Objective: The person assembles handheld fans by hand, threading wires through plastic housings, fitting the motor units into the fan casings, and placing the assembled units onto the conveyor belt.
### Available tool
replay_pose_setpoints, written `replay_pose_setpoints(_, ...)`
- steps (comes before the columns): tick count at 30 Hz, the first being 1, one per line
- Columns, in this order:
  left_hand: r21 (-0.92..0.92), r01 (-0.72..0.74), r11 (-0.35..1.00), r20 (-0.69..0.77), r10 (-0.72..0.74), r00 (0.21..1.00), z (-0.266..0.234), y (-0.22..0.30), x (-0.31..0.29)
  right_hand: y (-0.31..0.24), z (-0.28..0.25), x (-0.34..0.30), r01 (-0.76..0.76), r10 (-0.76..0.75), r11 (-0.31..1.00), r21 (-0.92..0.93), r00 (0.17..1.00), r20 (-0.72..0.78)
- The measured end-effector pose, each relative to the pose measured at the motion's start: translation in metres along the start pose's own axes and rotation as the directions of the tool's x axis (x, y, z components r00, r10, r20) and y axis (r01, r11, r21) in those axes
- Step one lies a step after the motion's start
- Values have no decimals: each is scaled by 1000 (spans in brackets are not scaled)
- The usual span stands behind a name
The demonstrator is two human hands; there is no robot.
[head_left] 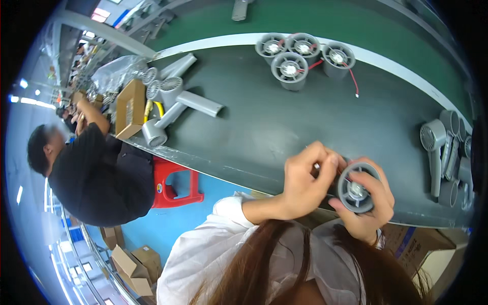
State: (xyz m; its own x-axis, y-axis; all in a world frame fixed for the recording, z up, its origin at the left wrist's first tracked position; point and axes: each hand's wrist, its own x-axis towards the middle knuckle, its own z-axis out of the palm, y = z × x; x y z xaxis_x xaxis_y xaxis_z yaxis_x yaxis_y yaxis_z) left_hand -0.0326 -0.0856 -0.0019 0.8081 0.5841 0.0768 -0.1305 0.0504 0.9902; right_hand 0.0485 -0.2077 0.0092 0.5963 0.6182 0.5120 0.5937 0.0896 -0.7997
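Fingers [378, 192] of the right hand [370, 216] curled round a grey housing [355, 191] at the near edge of the bench [244, 132]; housing partly covered by them. Left hand [307, 180]: fingertips bunched close beside the rim; whether anything is gripped cannot be told. Open carton [130, 109] placed at left, contents unclear. Grey handled shells [201, 103] laid beside it; farther off, four round housings [290, 71] grouped, a red wire [354, 84] trailed from one.

Hands [304, 189] [370, 219] close together, fingers [375, 187] bent
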Motion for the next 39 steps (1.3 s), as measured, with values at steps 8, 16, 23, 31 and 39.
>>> replay_pose_setpoints(8, 293, -213, 932, 25, 216, 976, -22, 6, 4, 10, 0, -13, 88, -83, 987, 134, 995, -48)
replay_pose_setpoints(16, 889, 64, 454, -303, 478, 824, -118, 35, 44, 21, -15, -17, 94, -86, 995, 38, 980, -177)
replay_pose_setpoints(23, 892, 451, -38, -410, 352, 841, -158, 21, 69, 27, -15, -29, 28, -12, 996, 87, 983, -182)
replay_pose_setpoints(31, 913, 289, 289, -403, 517, 756, -179, 12, 67, 26, -25, -38, 40, -24, 997, 66, 973, -229)
replay_pose_setpoints(39, 968, -249, -6, 160, 783, 601, -132, 42, 23, 32, -32, -34, 26, -22, 1000, 16, 975, -220)
